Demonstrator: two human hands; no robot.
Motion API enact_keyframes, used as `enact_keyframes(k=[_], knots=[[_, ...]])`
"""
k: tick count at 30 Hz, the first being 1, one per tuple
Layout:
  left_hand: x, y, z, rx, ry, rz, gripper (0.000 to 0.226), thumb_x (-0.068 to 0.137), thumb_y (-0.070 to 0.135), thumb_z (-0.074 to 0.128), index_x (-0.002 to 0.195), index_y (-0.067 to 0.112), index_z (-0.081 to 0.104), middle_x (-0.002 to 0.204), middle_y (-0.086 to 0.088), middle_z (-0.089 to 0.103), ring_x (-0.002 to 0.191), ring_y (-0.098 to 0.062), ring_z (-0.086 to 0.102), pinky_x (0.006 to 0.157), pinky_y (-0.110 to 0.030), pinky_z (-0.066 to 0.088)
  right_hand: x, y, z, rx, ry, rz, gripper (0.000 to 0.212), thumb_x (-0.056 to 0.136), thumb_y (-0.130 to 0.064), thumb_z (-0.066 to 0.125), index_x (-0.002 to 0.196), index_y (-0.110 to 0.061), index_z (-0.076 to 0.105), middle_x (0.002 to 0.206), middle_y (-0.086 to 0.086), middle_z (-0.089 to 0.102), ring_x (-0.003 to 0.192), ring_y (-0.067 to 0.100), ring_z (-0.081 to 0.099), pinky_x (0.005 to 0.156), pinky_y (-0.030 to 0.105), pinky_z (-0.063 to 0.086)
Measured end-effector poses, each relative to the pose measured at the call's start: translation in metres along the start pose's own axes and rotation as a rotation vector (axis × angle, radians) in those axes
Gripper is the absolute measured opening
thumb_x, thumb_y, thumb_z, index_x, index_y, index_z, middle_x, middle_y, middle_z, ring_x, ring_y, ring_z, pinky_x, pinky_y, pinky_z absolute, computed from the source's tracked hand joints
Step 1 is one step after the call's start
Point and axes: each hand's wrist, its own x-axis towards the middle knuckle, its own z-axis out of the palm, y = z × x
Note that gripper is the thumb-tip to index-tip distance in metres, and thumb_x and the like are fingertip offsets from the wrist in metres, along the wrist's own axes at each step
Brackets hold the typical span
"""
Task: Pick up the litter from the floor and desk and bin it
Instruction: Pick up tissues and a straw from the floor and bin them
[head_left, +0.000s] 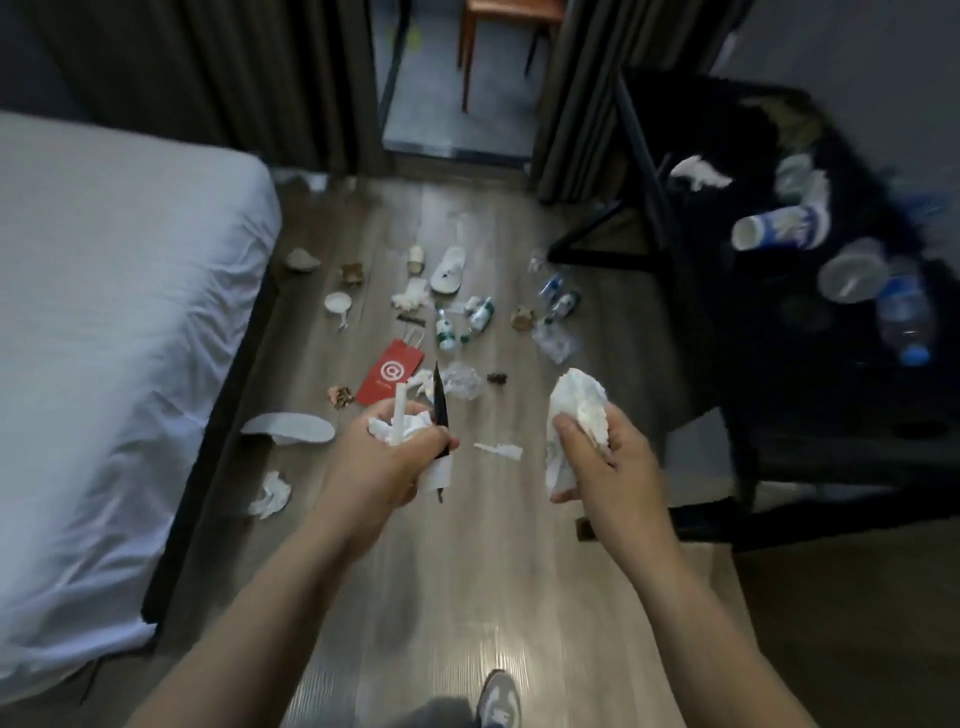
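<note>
Head view: the left hand (387, 457) is gripping a white tube (399, 415), a black strip (440, 410) and crumpled tissue, while the right hand (597, 462) is clutching a tissue wad (579, 410). More litter, including a red paper bag (390, 372), is lying on the floor (467, 545) ahead.

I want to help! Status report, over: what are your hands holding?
Left hand grips white stick. Right hand grips tissue. Red bag, bottles litter floor ahead.
</note>
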Motion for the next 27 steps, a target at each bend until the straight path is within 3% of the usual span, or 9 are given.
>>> enact_keyframes(k=[2, 5, 9, 12, 15, 18, 21, 27], knots=[[-0.022, 0.034, 0.001, -0.026, -0.073, 0.043, 0.012, 0.069, 0.015, 0.074, 0.075, 0.021, 0.066, 0.081, -0.023, 0.066, 0.069, -0.023, 0.053, 0.055, -0.029, 0.037, -0.023, -0.041, -0.018, 0.013, 0.068, -0.059, 0.01, 0.095, -0.021, 0.057, 0.093, -0.029, 0.063, 0.084, 0.001, 0.067, 0.073, 0.008, 0.065, 0.052, 0.025, 0.056], [-0.056, 0.07, 0.002, -0.041, -0.24, 0.132, 0.015, 0.062, 0.02, 0.069, 0.076, 0.021, 0.063, 0.096, -0.031, 0.063, 0.071, -0.025, 0.053, 0.054, -0.033, 0.035, -0.067, -0.083, -0.035, 0.032, 0.177, -0.106, 0.013, 0.095, -0.021, 0.056, 0.094, -0.032, 0.062, 0.09, 0.002, 0.065, 0.074, 0.003, 0.063, 0.052, 0.019, 0.053], [-0.11, 0.1, 0.011, 0.007, -0.475, 0.254, 0.011, 0.063, 0.022, 0.071, 0.069, 0.024, 0.062, 0.097, -0.032, 0.061, 0.069, -0.023, 0.053, 0.054, -0.034, 0.038, -0.154, -0.113, -0.054, 0.063, 0.476, -0.075, 0.013, 0.095, -0.028, 0.055, 0.104, -0.028, 0.064, 0.089, -0.003, 0.067, 0.068, 0.001, 0.065, 0.05, 0.018, 0.052], [-0.157, 0.115, 0.032, 0.057, -0.657, 0.334, 0.018, 0.078, 0.013, 0.069, 0.073, 0.028, 0.062, 0.093, -0.024, 0.066, 0.064, -0.017, 0.05, 0.05, -0.027, 0.036, -0.214, -0.131, -0.077, 0.088, 0.684, -0.078, 0.011, 0.094, -0.029, 0.057, 0.095, -0.029, 0.067, 0.081, -0.006, 0.068, 0.072, 0.005, 0.065, 0.064, 0.03, 0.055], [-0.212, 0.124, 0.059, 0.065, -0.838, 0.385, 0.014, 0.079, 0.013, 0.068, 0.075, 0.026, 0.065, 0.085, -0.022, 0.067, 0.068, -0.026, 0.052, 0.06, -0.039, 0.042, -0.278, -0.146, -0.103, 0.101, 0.871, -0.111, 0.01, 0.094, -0.024, 0.058, 0.088, -0.026, 0.066, 0.072, -0.009, 0.065, 0.066, 0.002, 0.061, 0.058, 0.02, 0.049], [-0.277, 0.118, 0.084, 0.098, -0.995, 0.443, 0.009, 0.08, 0.014, 0.069, 0.086, 0.018, 0.065, 0.086, -0.02, 0.069, 0.072, -0.029, 0.059, 0.06, -0.038, 0.048, -0.352, -0.153, -0.126, 0.104, 1.037, -0.103, 0.008, 0.093, -0.025, 0.058, 0.093, -0.024, 0.066, 0.074, -0.008, 0.067, 0.067, 0.0, 0.062, 0.057, 0.015, 0.048], [-0.356, 0.106, 0.099, 0.1, -1.174, 0.458, 0.023, 0.074, 0.017, 0.075, 0.093, 0.013, 0.063, 0.088, -0.02, 0.069, 0.072, -0.023, 0.061, 0.056, -0.03, 0.047, -0.435, -0.151, -0.141, 0.074, 1.208, -0.086, 0.008, 0.093, -0.025, 0.059, 0.093, -0.023, 0.067, 0.075, -0.01, 0.068, 0.068, -0.002, 0.061, 0.061, 0.014, 0.048], [-0.533, 0.042, 0.117, 0.155, -1.527, 0.462, 0.016, 0.06, 0.028, 0.071, 0.075, 0.027, 0.065, 0.089, -0.024, 0.067, 0.068, -0.023, 0.059, 0.059, -0.037, 0.048, -0.634, -0.124, -0.153, 0.035, 1.587, -0.035, 0.007, 0.09, -0.031, 0.063, 0.093, -0.029, 0.069, 0.087, -0.005, 0.072, 0.082, 0.01, 0.067, 0.072, 0.027, 0.053]])
